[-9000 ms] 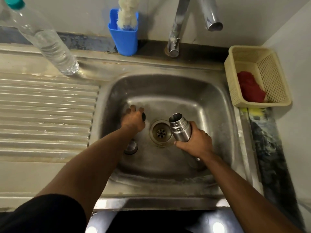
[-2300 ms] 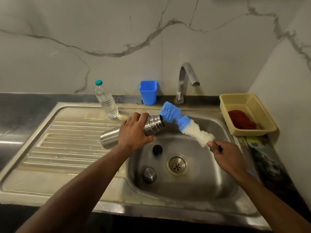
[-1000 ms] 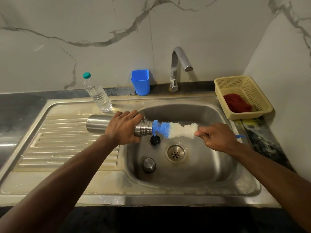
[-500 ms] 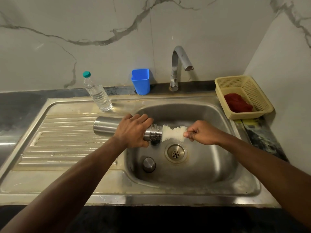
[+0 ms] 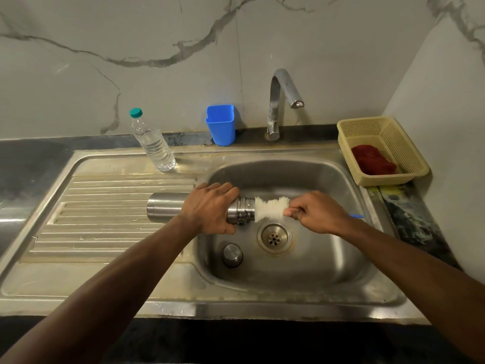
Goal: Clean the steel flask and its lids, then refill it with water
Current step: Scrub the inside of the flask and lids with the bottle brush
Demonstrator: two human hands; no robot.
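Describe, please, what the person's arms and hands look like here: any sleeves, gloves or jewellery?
Both forearms are bare to the bottom edge of the picture; no sleeve shows. The left hand and right hand wear no gloves, and no rings, watch or bracelet show on the visible sides.

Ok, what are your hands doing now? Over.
Left hand grips flask. Right hand holds brush, pushed into its mouth. Nothing blocking.

Left hand, right hand, both clenched
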